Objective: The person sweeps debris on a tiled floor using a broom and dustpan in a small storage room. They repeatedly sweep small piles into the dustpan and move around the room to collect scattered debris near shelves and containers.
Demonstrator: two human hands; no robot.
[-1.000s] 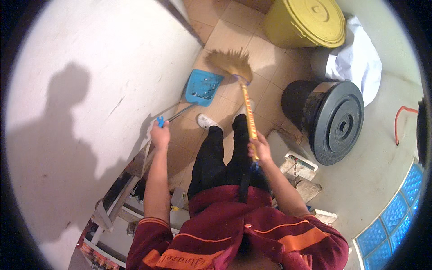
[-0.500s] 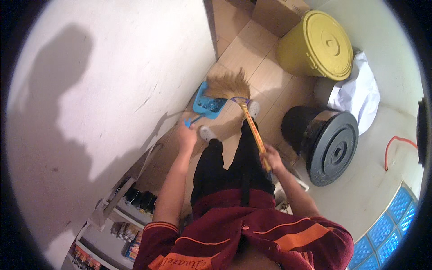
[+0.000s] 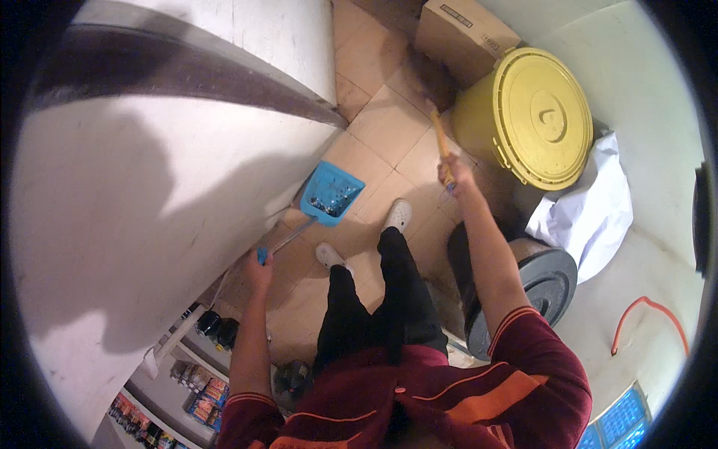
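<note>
My left hand (image 3: 259, 271) is closed round the handle end of a long-handled blue dustpan (image 3: 334, 176). Dark and pale bits of debris (image 3: 329, 205) lie in the pan, which is by the white wall and ahead of my feet. My right hand (image 3: 455, 173) grips the yellow handle of a broom (image 3: 440, 133), with that arm stretched far forward. The broom's bristles are in shadow and blurred, between the cardboard box and the yellow bin; I cannot tell whether they touch the floor.
A yellow lidded bin (image 3: 544, 120), a black lidded bin (image 3: 550, 280) and a white sheet or bag (image 3: 587, 213) line the right side. Behind them stands a cardboard box (image 3: 467, 37). Shelves (image 3: 168, 385) with small packages are at lower left. Tiled floor (image 3: 374, 127) runs between.
My right hand has carried the broom from over the dustpan forward to the box and yellow bin. The left hand has moved left and back, and the pan now shows its debris uncovered.
</note>
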